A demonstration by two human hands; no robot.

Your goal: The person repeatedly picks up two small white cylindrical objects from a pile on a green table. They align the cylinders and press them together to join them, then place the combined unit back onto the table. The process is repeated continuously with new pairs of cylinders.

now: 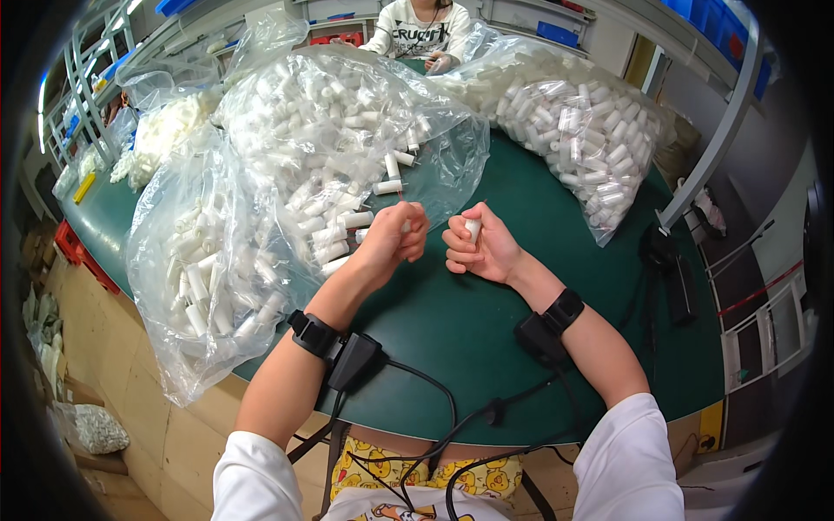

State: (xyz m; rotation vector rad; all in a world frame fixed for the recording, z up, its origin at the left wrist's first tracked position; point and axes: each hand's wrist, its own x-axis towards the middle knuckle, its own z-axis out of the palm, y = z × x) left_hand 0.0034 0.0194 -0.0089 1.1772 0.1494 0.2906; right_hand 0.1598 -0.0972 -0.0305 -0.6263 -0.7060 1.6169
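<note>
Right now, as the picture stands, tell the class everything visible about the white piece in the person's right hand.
The white piece looks smooth and matte, perhaps plastic. Only a short, rounded section shows; the curled right hand hides the rest, so its full length and ends cannot be told. It is gripped between thumb and fingers, over the green tabletop.
</note>
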